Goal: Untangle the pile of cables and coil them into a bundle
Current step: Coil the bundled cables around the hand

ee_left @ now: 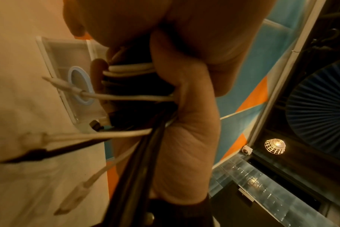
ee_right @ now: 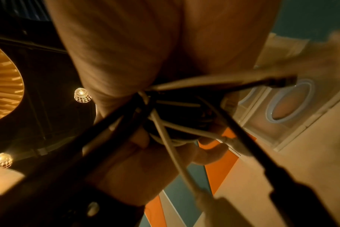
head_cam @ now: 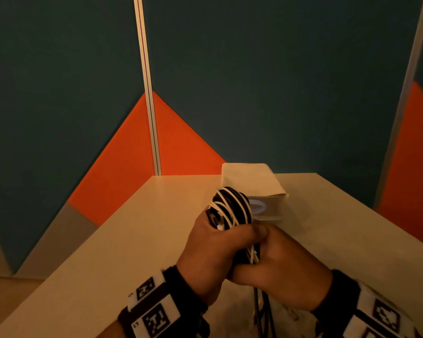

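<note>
A bundle of black and white cables is held up above the table, between both hands. My left hand grips the coil, thumb laid across its front. Against it, my right hand is curled round the lower part of the same bundle. Loose cable ends hang below the hands. In the left wrist view, white and black cable ends with plugs stick out of the bundle. Through the right wrist view, black and white strands cross under the palm, blurred.
A clear plastic box with a blue ring on its side and a pale lid stands on the table just behind the hands. Teal and orange wall panels close in the table's far side. The table's left edge drops to the floor.
</note>
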Motion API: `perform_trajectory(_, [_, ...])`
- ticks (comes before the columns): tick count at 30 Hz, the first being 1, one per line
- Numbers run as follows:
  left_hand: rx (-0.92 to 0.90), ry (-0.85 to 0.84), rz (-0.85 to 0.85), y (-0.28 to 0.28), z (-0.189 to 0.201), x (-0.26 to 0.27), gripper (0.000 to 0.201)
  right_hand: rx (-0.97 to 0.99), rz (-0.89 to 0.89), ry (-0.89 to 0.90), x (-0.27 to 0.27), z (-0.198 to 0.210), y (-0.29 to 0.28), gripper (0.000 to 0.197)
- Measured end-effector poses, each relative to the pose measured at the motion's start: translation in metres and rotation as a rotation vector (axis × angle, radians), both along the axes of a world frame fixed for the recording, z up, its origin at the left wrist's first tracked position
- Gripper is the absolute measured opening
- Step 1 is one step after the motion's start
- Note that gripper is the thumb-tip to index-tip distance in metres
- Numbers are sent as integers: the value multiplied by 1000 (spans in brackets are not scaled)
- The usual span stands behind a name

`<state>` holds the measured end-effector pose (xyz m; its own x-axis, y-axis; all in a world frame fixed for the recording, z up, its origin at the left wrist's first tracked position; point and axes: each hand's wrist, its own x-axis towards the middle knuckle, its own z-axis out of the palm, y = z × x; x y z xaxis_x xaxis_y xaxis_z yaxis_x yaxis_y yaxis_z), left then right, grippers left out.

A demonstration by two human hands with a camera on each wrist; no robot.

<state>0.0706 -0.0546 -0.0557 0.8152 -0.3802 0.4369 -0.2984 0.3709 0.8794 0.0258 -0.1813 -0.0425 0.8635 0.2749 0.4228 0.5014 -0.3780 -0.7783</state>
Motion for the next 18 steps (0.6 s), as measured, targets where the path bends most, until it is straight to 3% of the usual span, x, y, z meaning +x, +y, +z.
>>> perform_trajectory(3, [49,-23,-39,3,3,2,25,-29,6,-13,-3,2,1,48])
perform_trajectory(6, [133,-103,-70,11,13,6,19,-26,8,42,-2,2,3,38])
perform_trajectory(9, [265,-266,-33,17,22,10,7,31,-10,119,0,1,-1,4])
perform_trajectory(10, [283,-302,-39,18,23,10,12,63,-4,154,1,0,-2,9])
perform_trajectory(11, [288,-309,-46,19,24,12,31,90,-1,193,1,1,-4,13])
perform_trajectory(13, [332,-265,-21,28,25,16,102,206,8,318,-1,4,-6,9])
perform_trajectory(14, [412,-353,54,35,27,17,131,258,31,383,-3,6,-7,10])
perform_trajectory(15, [541,-550,148,42,31,19,144,289,49,434,-3,8,-8,10])
perform_trajectory(18, [890,-1243,442,52,38,24,150,312,69,545,1,8,-13,14])
